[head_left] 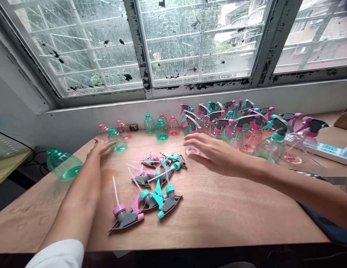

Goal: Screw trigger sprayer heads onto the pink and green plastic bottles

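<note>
My left hand (102,146) is stretched out at the left of the table, thumb and fingers apart. It is at a clear green bottle (117,139) and in front of a pink bottle (103,129); I cannot tell whether it touches either. My right hand (208,152) hangs open over the table, fingers spread, partly covering a spray bottle (192,150) with a pink-collared trigger head. Between my hands lie several loose trigger spray heads (128,217), grey with pink or turquoise parts and thin white tubes. Another green bottle (64,163) stands by my left forearm.
Several headless bottles (161,130), green and pink, stand near the wall. Assembled spray bottles (271,143) crowd the right back. A white power strip (327,149) and a dark flat item (315,216) lie at the right. A small dark box (133,127) sits by the wall.
</note>
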The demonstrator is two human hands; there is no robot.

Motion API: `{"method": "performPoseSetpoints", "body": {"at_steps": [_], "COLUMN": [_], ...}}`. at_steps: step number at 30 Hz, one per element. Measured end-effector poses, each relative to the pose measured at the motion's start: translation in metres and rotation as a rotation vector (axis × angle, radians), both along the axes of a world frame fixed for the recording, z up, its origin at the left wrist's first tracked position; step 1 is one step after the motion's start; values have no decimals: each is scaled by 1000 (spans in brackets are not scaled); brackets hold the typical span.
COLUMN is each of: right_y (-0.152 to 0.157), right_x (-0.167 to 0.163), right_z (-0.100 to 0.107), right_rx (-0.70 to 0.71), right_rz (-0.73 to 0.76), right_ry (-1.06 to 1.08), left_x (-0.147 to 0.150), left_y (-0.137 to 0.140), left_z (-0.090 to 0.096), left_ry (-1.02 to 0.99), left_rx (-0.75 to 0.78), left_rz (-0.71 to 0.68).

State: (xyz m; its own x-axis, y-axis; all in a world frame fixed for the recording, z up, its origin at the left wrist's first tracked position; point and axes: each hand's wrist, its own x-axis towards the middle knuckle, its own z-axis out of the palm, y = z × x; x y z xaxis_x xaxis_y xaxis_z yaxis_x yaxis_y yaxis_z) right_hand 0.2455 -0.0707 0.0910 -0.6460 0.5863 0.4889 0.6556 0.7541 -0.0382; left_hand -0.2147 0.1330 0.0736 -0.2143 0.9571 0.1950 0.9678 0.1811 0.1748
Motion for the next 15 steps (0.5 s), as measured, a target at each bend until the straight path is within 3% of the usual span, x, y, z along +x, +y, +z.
{"method": "performPoseSetpoints", "body": {"at_steps": [4,8,15], "right_y": [63,109,131], "right_x": [-65,-120,-159], "right_z": [-24,-31,-25], "right_rx": [-25,-92,-394], "right_rz": [30,82,-24], "right_ry": [-210,-352,-470], "left_x": [5,7,-8], "left_y": [9,14,6], "left_z": [-6,-8,1], "left_ry": [-47,-85,-75], "left_rx": [51,112,279], "left_rz": [150,237,336]}}
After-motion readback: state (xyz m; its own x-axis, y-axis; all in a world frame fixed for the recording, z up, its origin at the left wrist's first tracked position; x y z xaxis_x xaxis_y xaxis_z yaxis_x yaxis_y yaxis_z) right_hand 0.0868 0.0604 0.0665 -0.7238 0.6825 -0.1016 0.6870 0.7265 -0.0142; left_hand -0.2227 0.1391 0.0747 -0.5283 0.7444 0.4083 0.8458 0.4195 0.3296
